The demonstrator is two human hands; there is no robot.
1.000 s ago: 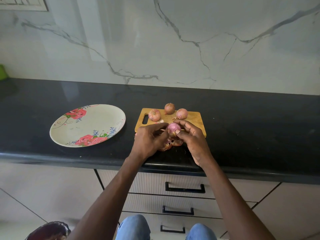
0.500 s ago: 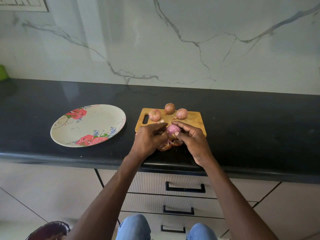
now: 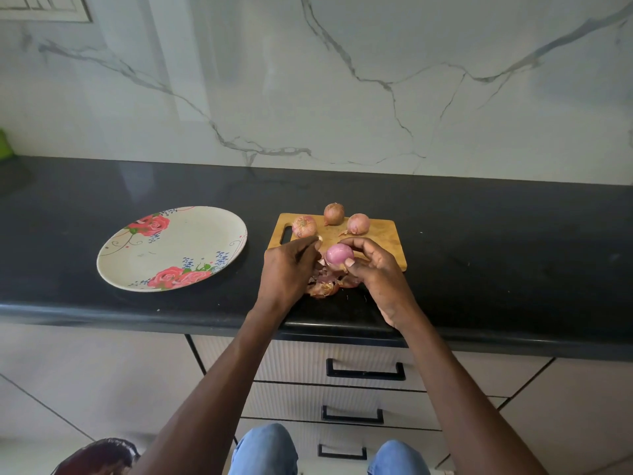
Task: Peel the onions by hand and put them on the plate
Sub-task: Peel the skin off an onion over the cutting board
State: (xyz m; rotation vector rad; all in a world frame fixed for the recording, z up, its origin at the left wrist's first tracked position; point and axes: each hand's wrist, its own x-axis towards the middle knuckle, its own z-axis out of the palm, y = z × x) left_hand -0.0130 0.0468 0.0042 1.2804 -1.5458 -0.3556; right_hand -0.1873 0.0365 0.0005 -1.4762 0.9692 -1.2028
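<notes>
Black stone makes up the surface (image 3: 479,241) I am looking down on, with pale drawers (image 3: 342,371) under its near edge and my knees in blue jeans (image 3: 263,450) lowest in view. Nearest on the stone I see a heap of loose onion skins (image 3: 323,286), lying between my two wrists at the near edge of the wooden cutting board (image 3: 380,234). My right hand (image 3: 376,269) pinches the peeled onion (image 3: 339,254) between thumb and curled fingers, holding it just above the skins and the board's near edge; the onion is smooth and purple-pink. My left hand (image 3: 291,265) sits just beside it, fingers curled with the tips drawn together near the board's handle slot; I cannot tell whether it pinches a scrap of skin or nothing, and it looks apart from the peeled onion. Farther back on the board I see three unpeeled onions: the left onion (image 3: 304,226) by the slot, the middle onion (image 3: 334,213) at the far edge, and the right onion (image 3: 358,223). Off to the left, well apart from the board, the floral plate (image 3: 219,228) lies on the stone with no onion on it. Behind everything rises a white marble wall (image 3: 342,80) with grey veins.
</notes>
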